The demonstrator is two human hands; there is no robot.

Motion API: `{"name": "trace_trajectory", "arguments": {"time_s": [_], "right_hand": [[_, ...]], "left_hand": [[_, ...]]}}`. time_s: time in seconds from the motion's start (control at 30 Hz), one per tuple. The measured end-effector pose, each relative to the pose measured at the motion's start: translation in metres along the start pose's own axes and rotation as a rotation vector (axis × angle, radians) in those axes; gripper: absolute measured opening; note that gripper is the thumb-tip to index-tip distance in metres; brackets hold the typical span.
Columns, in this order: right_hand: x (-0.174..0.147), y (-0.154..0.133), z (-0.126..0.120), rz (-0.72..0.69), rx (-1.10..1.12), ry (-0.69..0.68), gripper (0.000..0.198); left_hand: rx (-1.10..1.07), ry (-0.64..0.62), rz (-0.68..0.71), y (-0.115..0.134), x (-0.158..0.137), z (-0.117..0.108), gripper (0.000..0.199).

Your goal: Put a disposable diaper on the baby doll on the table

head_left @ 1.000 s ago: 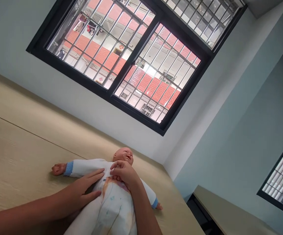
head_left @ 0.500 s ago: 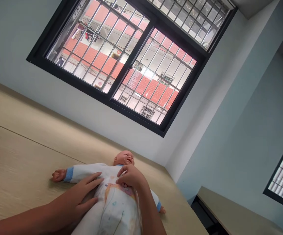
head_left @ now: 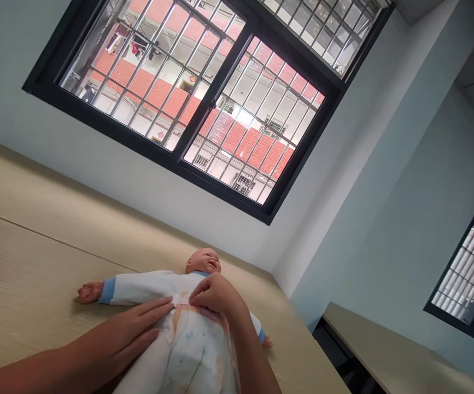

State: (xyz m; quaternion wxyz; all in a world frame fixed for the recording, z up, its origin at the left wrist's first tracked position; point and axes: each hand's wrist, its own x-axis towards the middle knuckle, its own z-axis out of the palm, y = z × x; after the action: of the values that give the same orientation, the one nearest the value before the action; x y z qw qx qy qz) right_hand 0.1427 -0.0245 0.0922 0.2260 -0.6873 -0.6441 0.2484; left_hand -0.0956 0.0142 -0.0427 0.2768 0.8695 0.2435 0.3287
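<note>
A baby doll [head_left: 138, 289] in a white top with blue cuffs lies on its back, head toward the wall. A diaper [head_left: 191, 345] with an orange-edged waistband and blue marks covers its lower belly. My left hand [head_left: 136, 331] lies along the doll's side with fingers stretched out, the fingertips touching the waistband's left end. My right hand [head_left: 214, 295] is bent over the belly, thumb and forefinger pinched at the diaper's top edge. The other right fingers are partly hidden beneath the hand. The doll's feet are out of view.
The doll rests on a pale wooden table [head_left: 27, 273] with a seam across it, against a wall [head_left: 117, 186]. Above is a barred window [head_left: 175, 158] with a dark frame. A second table [head_left: 376, 345] stands lower at the right, below another window [head_left: 466, 273].
My right hand's thumb and forefinger have closed together at the waistband. My left fingers have drawn closer together, their tips at the diaper's edge. The view has shifted slightly.
</note>
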Motion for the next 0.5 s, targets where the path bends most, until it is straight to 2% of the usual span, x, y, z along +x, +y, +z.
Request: {"name": "trace_trajectory", "arguments": {"time_s": [0.07, 0.13, 0.2, 0.33, 0.4, 0.5], "right_hand": [[-0.005, 0.009, -0.011, -0.041, -0.015, 0.013, 0.006], [-0.011, 0.025, -0.020, -0.066, 0.080, 0.048, 0.006], [-0.020, 0.047, -0.023, -0.113, 0.201, 0.169, 0.010], [-0.044, 0.091, -0.011, -0.216, 0.338, 0.482, 0.022], [-0.057, 0.104, -0.002, -0.221, 0.335, 0.549, 0.024], [-0.069, 0.107, 0.007, -0.266, 0.250, 0.573, 0.023]], "left_hand": [[0.016, -0.003, 0.004, -0.003, 0.000, 0.000, 0.056], [0.030, 0.016, 0.011, -0.006, 0.000, 0.001, 0.056], [0.041, 0.047, 0.028, -0.008, 0.000, 0.002, 0.054], [0.009, 0.081, 0.087, -0.001, 0.002, 0.001, 0.055], [-0.021, 0.075, 0.091, 0.005, 0.007, -0.001, 0.057], [-0.036, 0.027, 0.083, 0.011, 0.018, 0.003, 0.060]]}}
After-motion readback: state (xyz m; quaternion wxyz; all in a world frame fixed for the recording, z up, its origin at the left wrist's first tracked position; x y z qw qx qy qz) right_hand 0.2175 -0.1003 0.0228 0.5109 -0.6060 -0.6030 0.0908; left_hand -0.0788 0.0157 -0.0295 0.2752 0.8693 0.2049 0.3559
